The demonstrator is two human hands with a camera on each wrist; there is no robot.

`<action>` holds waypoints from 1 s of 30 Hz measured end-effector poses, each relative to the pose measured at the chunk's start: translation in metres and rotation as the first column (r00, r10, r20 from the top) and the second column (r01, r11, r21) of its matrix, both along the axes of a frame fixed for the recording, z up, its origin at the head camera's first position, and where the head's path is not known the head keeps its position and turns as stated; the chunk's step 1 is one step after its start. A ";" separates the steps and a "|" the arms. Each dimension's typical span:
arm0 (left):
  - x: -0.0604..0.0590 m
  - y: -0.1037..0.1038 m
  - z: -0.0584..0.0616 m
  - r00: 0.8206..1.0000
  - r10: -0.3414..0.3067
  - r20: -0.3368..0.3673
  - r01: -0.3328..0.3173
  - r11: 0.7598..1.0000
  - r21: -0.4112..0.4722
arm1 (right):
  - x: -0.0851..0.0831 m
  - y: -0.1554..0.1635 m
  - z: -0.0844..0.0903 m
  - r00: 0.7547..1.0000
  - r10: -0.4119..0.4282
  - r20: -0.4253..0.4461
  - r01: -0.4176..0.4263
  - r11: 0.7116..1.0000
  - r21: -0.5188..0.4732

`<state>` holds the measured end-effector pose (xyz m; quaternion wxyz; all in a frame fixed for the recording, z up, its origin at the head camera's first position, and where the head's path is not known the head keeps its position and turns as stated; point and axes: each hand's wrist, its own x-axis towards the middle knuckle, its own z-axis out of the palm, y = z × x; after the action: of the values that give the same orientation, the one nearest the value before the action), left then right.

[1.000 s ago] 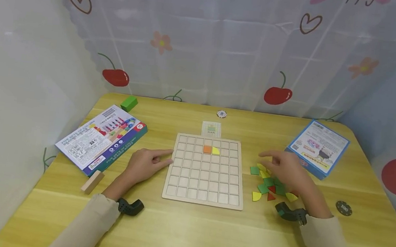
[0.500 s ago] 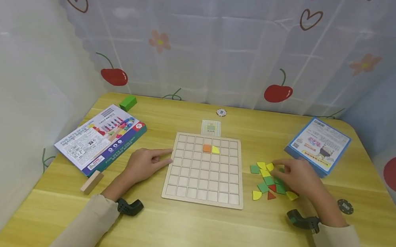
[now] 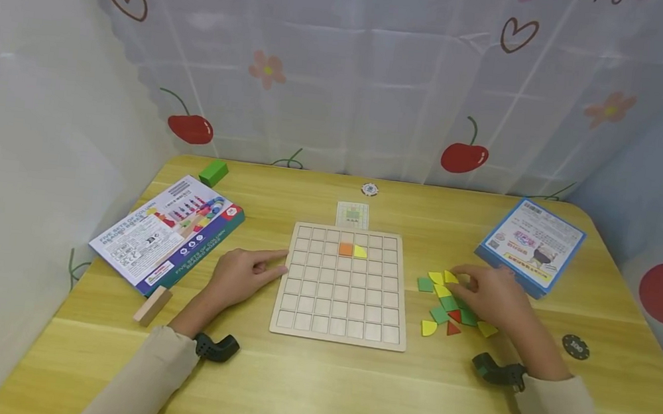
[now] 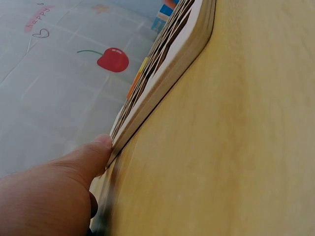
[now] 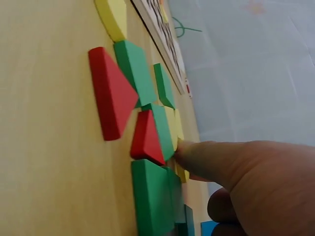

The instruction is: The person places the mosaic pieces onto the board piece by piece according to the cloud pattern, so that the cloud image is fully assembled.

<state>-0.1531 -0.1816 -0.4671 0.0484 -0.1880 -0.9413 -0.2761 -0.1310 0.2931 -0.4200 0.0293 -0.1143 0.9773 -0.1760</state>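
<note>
On the yellow wooden tabletop (image 3: 314,392) lies a pale square wooden grid board (image 3: 341,282), with an orange square tile (image 3: 346,250) and a yellow tile (image 3: 360,252) side by side in its second row from the far edge. The left hand (image 3: 239,277) rests flat on the tabletop at the board's left edge, fingers stretched out and relaxed; the index fingertip touches the board's rim, which the left wrist view shows as a fingertip (image 4: 101,145) pressed against the board's side. It holds nothing.

The right hand (image 3: 493,297) lies over a loose heap of flat coloured shape pieces (image 3: 448,305) to the right of the board: green, yellow and red squares, triangles and quarter-circles. Its fingers are curled onto a yellow piece (image 3: 450,277) at the far edge of the heap; in the right wrist view the thumb (image 5: 206,160) presses on a yellow piece beside a small red triangle (image 5: 147,137). Whether the piece is lifted cannot be told.

A blue box (image 3: 530,245) lies just beyond the right hand. A long printed box (image 3: 167,231) lies left of the board, with a green block (image 3: 213,172) beyond it and a plain wooden block (image 3: 152,305) on its near side.
</note>
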 end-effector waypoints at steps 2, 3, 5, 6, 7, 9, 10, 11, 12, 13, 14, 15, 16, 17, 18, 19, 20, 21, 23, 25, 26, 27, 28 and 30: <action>0.000 0.000 0.000 1.000 0.002 0.003 -0.002 1.000 0.001 | 0.000 -0.001 -0.002 1.000 -0.001 -0.018 0.001 1.000 0.006; 0.000 0.000 0.000 1.000 0.002 0.003 -0.002 1.000 0.002 | -0.001 -0.002 -0.003 1.000 -0.002 -0.023 0.002 1.000 0.005; 0.000 0.000 -0.001 1.000 0.003 0.001 -0.003 1.000 0.005 | -0.001 -0.003 -0.005 1.000 -0.009 -0.027 0.009 1.000 0.006; 0.000 0.000 -0.001 1.000 0.003 0.002 -0.003 1.000 0.007 | -0.001 -0.003 -0.005 1.000 -0.012 -0.028 0.012 1.000 0.005; 0.000 0.000 -0.001 1.000 0.003 0.003 -0.003 1.000 0.008 | -0.002 -0.003 -0.006 1.000 -0.014 -0.028 0.014 1.000 0.005; 0.000 0.000 -0.001 1.000 0.004 0.003 -0.004 1.000 0.010 | -0.002 -0.004 -0.006 0.999 -0.021 -0.028 0.021 1.000 0.007; 0.001 0.000 0.000 1.000 0.004 0.003 -0.004 1.000 0.011 | -0.002 -0.004 -0.006 0.999 -0.025 -0.030 0.026 1.000 0.007; 0.001 0.000 0.000 1.000 0.002 0.005 -0.003 1.000 0.013 | -0.002 -0.005 -0.005 0.999 -0.031 -0.030 0.031 0.999 0.007; 0.001 0.000 0.000 1.000 0.002 0.003 -0.002 1.000 0.012 | -0.002 -0.006 -0.005 0.999 -0.037 -0.031 0.037 0.999 0.007; 0.000 0.000 -0.001 1.000 0.002 0.003 -0.002 1.000 0.010 | -0.002 -0.007 -0.004 0.998 -0.039 -0.039 0.039 0.999 0.007; 0.000 0.000 -0.001 1.000 0.001 0.002 -0.001 1.000 0.009 | -0.001 -0.009 -0.003 0.998 -0.041 -0.048 0.041 0.999 0.003; 0.000 0.000 0.000 1.000 0.002 0.004 -0.002 1.000 0.009 | -0.001 -0.011 -0.002 0.998 -0.043 -0.054 0.043 0.999 -0.004; 0.000 0.000 0.000 1.000 0.003 0.006 -0.003 1.000 0.006 | -0.001 -0.014 -0.002 0.997 -0.041 -0.063 0.041 0.999 -0.010; 0.000 0.000 0.000 1.000 0.003 0.008 -0.003 1.000 0.004 | 0.000 -0.018 -0.002 0.997 -0.038 -0.074 0.037 0.999 -0.013; 0.000 0.000 0.000 1.000 0.003 0.008 -0.003 1.000 0.004 | 0.000 -0.022 -0.003 0.996 -0.029 -0.086 0.028 0.999 -0.017; 0.000 0.000 0.000 1.000 0.002 0.008 -0.002 1.000 0.005 | 0.001 -0.027 -0.004 0.995 -0.019 -0.100 0.017 1.000 -0.021; 0.001 0.000 0.000 1.000 0.002 0.006 -0.002 1.000 0.006 | 0.002 -0.033 -0.004 0.994 -0.009 -0.111 0.006 1.000 -0.027; 0.001 0.000 0.000 1.000 0.001 0.004 -0.001 1.000 0.007 | 0.002 -0.038 -0.005 0.993 0.003 -0.118 -0.007 0.999 -0.032; 0.001 0.000 0.000 1.000 -0.001 -0.004 0.001 1.000 0.009 | 0.003 -0.051 -0.007 0.990 0.030 -0.134 -0.036 0.998 -0.044; 0.001 0.000 0.000 1.000 -0.001 -0.012 0.001 1.000 0.011 | 0.004 -0.063 -0.007 0.990 0.046 -0.132 -0.055 0.997 -0.061; 0.001 0.000 0.000 1.000 -0.001 -0.013 0.001 1.000 0.011 | 0.004 -0.069 -0.007 0.991 0.050 -0.126 -0.059 0.996 -0.067; 0.001 0.000 0.000 1.000 -0.001 -0.015 0.002 1.000 0.011 | 0.004 -0.075 -0.007 0.992 0.050 -0.116 -0.059 0.996 -0.073; 0.001 0.000 0.000 1.000 -0.002 -0.016 0.002 1.000 0.012 | 0.004 -0.081 -0.007 0.993 0.051 -0.110 -0.059 0.995 -0.075; 0.001 0.000 0.000 1.000 -0.002 -0.015 0.002 1.000 0.012 | 0.003 -0.093 -0.007 0.994 0.052 -0.099 -0.060 0.995 -0.078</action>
<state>-0.1524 -0.1820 -0.4675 0.0564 -0.1907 -0.9390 -0.2805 -0.1280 0.2006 -0.4270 -0.0178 -0.1512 0.9661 -0.2086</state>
